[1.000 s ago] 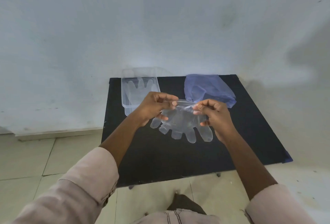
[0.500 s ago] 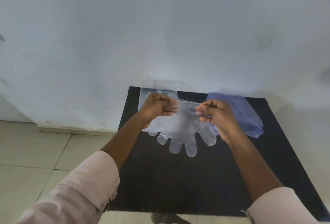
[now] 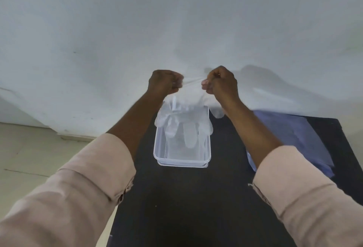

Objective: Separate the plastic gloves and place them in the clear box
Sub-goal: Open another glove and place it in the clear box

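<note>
Head view, both hands raised, left (image 3: 165,83) and right (image 3: 221,81) fisted, pinching plastic glove (image 3: 182,122) cuff, fingers dangling over clear box (image 3: 181,161).

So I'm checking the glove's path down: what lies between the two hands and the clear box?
Only the plastic glove, hanging from the left hand and right hand over the box, in the head view.

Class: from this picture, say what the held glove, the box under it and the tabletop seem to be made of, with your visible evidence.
Glove: thin clear plastic film, probably polythene; see-through, limp, wrinkled.
Box: rigid clear plastic; transparent walls, crisp glossy rim.
Tabletop: matte black surface; material unclear, no glare.
</note>
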A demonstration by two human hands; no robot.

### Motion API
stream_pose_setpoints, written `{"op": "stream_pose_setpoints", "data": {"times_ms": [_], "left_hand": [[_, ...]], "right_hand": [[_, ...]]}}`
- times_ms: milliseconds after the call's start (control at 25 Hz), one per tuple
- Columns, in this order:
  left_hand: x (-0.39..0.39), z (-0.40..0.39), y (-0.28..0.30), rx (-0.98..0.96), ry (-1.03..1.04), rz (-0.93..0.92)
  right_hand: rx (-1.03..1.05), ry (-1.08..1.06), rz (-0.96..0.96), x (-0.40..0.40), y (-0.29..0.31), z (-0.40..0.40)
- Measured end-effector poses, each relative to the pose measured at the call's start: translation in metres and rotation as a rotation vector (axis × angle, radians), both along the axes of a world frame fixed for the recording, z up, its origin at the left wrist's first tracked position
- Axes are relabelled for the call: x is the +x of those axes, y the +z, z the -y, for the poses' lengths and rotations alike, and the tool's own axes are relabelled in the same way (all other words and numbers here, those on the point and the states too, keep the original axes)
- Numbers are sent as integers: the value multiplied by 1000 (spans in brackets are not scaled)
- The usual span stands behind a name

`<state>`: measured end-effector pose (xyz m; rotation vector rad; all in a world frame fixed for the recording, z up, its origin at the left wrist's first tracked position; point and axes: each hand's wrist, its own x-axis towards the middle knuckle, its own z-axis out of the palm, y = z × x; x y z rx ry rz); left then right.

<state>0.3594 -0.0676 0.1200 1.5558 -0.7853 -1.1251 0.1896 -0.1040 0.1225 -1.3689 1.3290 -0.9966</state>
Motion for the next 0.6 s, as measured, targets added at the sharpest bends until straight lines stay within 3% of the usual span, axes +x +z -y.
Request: {"op": "stream_pose_setpoints", "data": {"times_ms": [160,320,440,600], "left_hand": [[15,29,1,-131,87,118],[18,17,-12,-366,18,116],[19,-11,-55,-347,-70,296],[27,-45,-123,-183,-299,704]], "right_hand": [[-251,21,-52,22,-2,32],[-561,34,-88,16,-12,21],[-560,130,-180,5,-53,-4],[-442,352,-458,-8,-119,-34]]}}
